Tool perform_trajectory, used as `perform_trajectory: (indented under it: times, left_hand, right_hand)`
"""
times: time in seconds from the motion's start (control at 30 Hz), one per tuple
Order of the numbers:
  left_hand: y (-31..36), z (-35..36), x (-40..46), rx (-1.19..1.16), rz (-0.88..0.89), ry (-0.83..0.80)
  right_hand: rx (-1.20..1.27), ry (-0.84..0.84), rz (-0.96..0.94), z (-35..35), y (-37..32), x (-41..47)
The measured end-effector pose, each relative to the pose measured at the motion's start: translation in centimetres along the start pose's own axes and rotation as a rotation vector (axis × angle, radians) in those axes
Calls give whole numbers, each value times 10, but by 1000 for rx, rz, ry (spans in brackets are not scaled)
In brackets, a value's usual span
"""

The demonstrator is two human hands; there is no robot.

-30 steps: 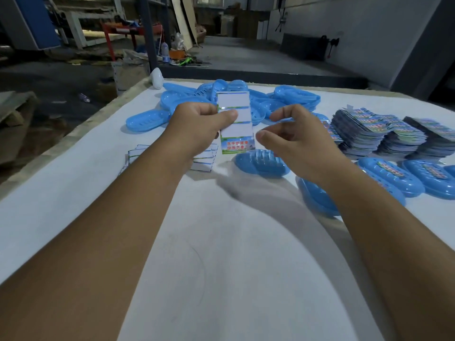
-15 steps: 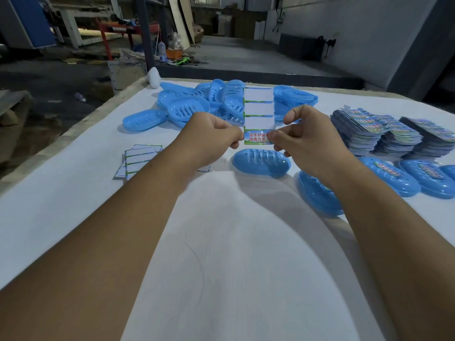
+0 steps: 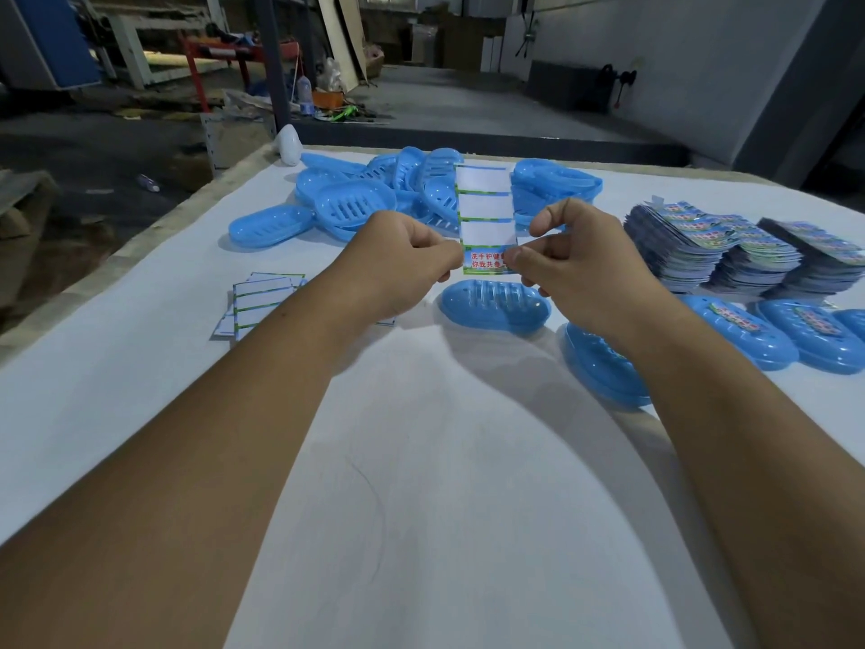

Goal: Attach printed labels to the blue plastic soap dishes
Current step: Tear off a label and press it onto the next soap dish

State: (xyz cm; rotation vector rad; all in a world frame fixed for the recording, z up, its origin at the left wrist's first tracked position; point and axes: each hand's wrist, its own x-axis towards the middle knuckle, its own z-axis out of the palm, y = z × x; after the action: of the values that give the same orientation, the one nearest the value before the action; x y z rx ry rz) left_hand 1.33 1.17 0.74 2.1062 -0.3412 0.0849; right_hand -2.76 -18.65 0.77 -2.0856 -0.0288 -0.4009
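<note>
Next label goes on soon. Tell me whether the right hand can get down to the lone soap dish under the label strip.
Probably yes. The soap dish lies in the open on the table, just below the right hand, with nothing over it. But that hand's fingers are pinching the label strip, as is the left hand.

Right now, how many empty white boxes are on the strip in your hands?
3. Stacked on the strip: top box, middle box, bottom box, just above the printed label, where the left hand and right hand pinch the strip. None seem hidden.
</note>
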Motion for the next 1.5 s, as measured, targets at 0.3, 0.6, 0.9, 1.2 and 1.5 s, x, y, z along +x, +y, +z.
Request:
perform_trajectory:
  times: [0.3, 0.6, 0.9, 1.2, 1.5]
  left_hand:
    - [1, 3, -5, -21, 88, -60]
    - [8, 6, -12, -12, 150, -113]
    - [9, 11, -11, -15, 141, -80]
    - [7, 11, -9, -25, 36, -25]
    - [3, 4, -4, 79, -109, 54]
  right_hand:
    - [-114, 31, -72, 3, -1, -2]
    - [-53, -51, -118, 3, -10, -9]
    - [-108, -32, -85, 5, -11, -8]
    - [-88, -18, -48, 3, -10, -6]
    - [-75, 19, 3, -2, -4, -1]
